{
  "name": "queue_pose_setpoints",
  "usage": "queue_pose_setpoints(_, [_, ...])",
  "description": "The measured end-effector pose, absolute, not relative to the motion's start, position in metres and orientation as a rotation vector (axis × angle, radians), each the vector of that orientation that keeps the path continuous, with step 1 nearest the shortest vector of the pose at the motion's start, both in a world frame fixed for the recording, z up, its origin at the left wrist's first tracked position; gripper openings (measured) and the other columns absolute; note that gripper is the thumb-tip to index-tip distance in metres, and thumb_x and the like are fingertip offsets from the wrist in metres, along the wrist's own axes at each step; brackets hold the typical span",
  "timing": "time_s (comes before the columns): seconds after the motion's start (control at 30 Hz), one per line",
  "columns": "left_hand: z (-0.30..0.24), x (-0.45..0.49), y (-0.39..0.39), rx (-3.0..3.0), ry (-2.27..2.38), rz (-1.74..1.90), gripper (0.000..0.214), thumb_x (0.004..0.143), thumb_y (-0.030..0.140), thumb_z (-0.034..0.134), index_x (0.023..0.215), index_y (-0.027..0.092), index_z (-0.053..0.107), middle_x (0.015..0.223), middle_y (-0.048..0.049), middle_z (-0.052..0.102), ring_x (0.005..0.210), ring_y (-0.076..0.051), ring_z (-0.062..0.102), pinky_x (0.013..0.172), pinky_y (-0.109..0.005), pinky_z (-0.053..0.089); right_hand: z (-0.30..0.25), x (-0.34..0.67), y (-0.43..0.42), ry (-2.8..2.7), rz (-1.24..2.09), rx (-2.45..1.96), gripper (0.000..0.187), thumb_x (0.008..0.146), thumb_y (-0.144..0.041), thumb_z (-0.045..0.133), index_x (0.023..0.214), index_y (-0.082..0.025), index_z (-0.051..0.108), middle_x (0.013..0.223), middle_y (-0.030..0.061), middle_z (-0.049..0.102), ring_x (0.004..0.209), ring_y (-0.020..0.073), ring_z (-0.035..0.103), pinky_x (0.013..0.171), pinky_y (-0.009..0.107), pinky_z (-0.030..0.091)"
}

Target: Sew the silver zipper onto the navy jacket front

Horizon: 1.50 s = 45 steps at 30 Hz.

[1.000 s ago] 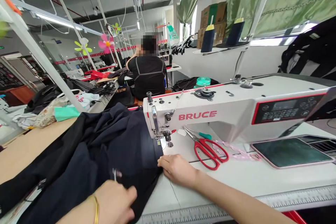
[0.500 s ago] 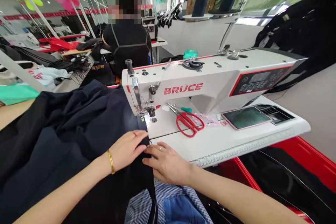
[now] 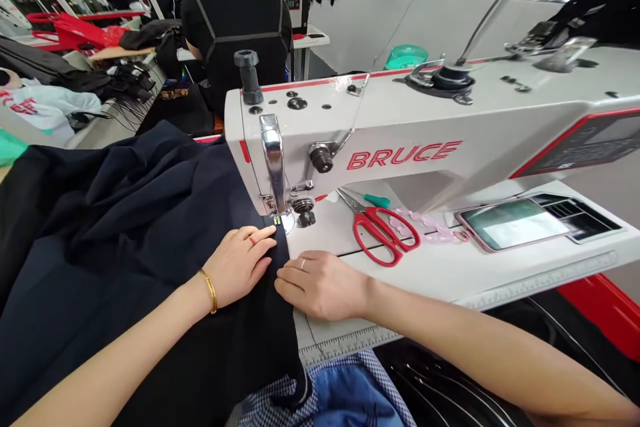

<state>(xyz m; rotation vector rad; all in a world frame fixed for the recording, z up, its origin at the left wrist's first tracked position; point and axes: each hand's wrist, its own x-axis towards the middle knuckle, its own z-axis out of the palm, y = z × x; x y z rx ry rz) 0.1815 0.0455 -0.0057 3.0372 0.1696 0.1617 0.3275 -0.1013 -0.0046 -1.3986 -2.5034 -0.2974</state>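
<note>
A: How are the hands placed?

B: The left hand (image 3: 237, 267) is laid palm down on the dark fabric (image 3: 125, 233), just in front of the needle end of the sewing machine (image 3: 400, 113). Its fingers are extended, close together. The right hand (image 3: 325, 283) is set at the fabric's right edge, fingers bent; whether the edge is pinched cannot be told.

A: Position of the fabric?

B: It is heaped in folds to the left of the needle end, with its right edge brought close beside it. The near part is draped down in front. Detail beneath the needle is too small to be made out.

A: Other items on the desk (image 3: 435, 273)?

B: Red-handled scissors (image 3: 369, 217) are laid near the machine's arm, beside a teal-handled tool (image 3: 376, 201) and a pink strand (image 3: 435, 230). A phone (image 3: 515, 223) is placed farther right. A ruler strip (image 3: 357, 340) is fixed along the front edge.
</note>
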Motion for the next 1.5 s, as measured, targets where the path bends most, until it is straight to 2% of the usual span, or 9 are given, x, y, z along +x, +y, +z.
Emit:
queue_pose_setpoints(0.2, [-0.009, 0.184, 0.045, 3.014, 0.228, 0.173, 0.03, 0.086, 0.025, 0.037, 0.112, 0.017, 0.051, 0.125, -0.006, 0.051, 0.107, -0.023, 0.044, 0.087, -0.042, 0.041, -0.018, 0.326, -0.102, -2.349, -0.133, -1.417, 0.023, 0.089, -0.013, 0.032, 0.082, -0.016, 0.054, 0.079, 0.0042, 0.057, 0.075, 0.0123, 0.052, 0.064, 0.024, 0.037])
queue_pose_setpoints(0.5, [-0.007, 0.167, 0.052, 2.824, 0.449, 0.345, 0.028, 0.087, 0.028, 0.038, 0.108, 0.018, 0.055, 0.122, -0.006, 0.051, 0.114, -0.019, 0.041, 0.098, -0.037, 0.038, -0.015, 0.291, -0.127, -2.079, -0.073, -1.885, 0.013, 0.073, -0.006, 0.042, 0.067, -0.018, 0.045, 0.067, 0.0032, 0.047, 0.062, 0.0169, 0.039, 0.058, 0.03, 0.03])
queue_pose_setpoints(0.7, [0.01, 0.145, 0.033, 2.928, 0.404, 0.344, 0.029, 0.087, 0.03, 0.041, 0.108, 0.016, 0.055, 0.123, -0.0084, 0.049, 0.116, -0.021, 0.042, 0.099, -0.039, 0.039, -0.067, 0.21, -0.195, -1.607, 0.05, -1.645, 0.011, 0.07, -0.013, 0.039, 0.063, -0.019, 0.044, 0.062, 0.0014, 0.045, 0.063, 0.0155, 0.04, 0.08, 0.04, 0.037])
queue_pose_setpoints(0.8, [0.018, 0.147, 0.021, 3.088, 0.237, 0.267, 0.032, 0.087, 0.03, 0.042, 0.11, 0.012, 0.056, 0.125, -0.0119, 0.048, 0.12, -0.025, 0.039, 0.101, -0.042, 0.037, -0.095, 0.176, -0.204, -1.217, 0.526, -1.611, 0.011, 0.075, -0.019, 0.042, 0.081, -0.02, 0.051, 0.075, 0.0028, 0.052, 0.069, 0.0155, 0.047, 0.077, 0.034, 0.044])
queue_pose_setpoints(0.93, [0.016, 0.156, 0.009, 3.189, 0.109, 0.154, 0.035, 0.088, 0.027, 0.038, 0.114, 0.009, 0.054, 0.127, -0.0137, 0.048, 0.121, -0.026, 0.038, 0.1, -0.042, 0.037, -0.099, 0.164, -0.181, -0.666, 1.245, -1.331, 0.043, 0.069, -0.031, 0.061, 0.107, -0.018, 0.048, 0.09, 0.004, 0.057, 0.08, 0.0167, 0.054, 0.077, 0.033, 0.047])
queue_pose_setpoints(1.17, [-0.002, 0.121, -0.012, 3.178, 0.632, -0.089, 0.051, 0.088, 0.044, 0.032, 0.135, 0.023, 0.03, 0.141, -0.0124, 0.029, 0.124, -0.04, 0.028, 0.082, -0.063, 0.038, -0.055, 0.201, -0.191, -0.763, 1.779, -0.889, 0.042, 0.066, -0.036, 0.069, 0.103, -0.018, 0.059, 0.096, 0.0022, 0.062, 0.09, 0.0174, 0.057, 0.083, 0.029, 0.047])
queue_pose_setpoints(1.3, [-0.005, 0.102, -0.015, 3.183, 0.71, -0.072, 0.052, 0.088, 0.046, 0.031, 0.135, 0.024, 0.03, 0.14, -0.0165, 0.029, 0.126, -0.042, 0.025, 0.083, -0.066, 0.033, -0.049, 0.221, -0.215, -1.258, 1.403, -1.535, 0.012, 0.079, -0.027, 0.056, 0.082, -0.019, 0.064, 0.075, -0.0006, 0.064, 0.066, 0.0139, 0.057, 0.062, 0.024, 0.048])
queue_pose_setpoints(1.37, [-0.005, 0.102, -0.013, 3.196, 0.647, -0.017, 0.052, 0.087, 0.045, 0.033, 0.134, 0.023, 0.032, 0.141, -0.0173, 0.027, 0.127, -0.041, 0.023, 0.087, -0.065, 0.031, -0.049, 0.224, -0.221, -1.417, 1.076, -1.796, 0.013, 0.08, -0.025, 0.054, 0.073, -0.018, 0.063, 0.068, 0.0006, 0.062, 0.059, 0.0141, 0.055, 0.059, 0.025, 0.045])
queue_pose_setpoints(1.5, [-0.004, 0.108, -0.007, 3.213, 0.356, 0.096, 0.047, 0.084, 0.037, 0.041, 0.128, 0.02, 0.042, 0.142, -0.0121, 0.027, 0.129, -0.037, 0.02, 0.097, -0.062, 0.024, -0.045, 0.229, -0.218, -1.424, 0.203, -1.99, 0.02, 0.082, -0.032, 0.051, 0.091, -0.014, 0.056, 0.082, 0.0078, 0.061, 0.069, 0.0183, 0.057, 0.063, 0.031, 0.046])
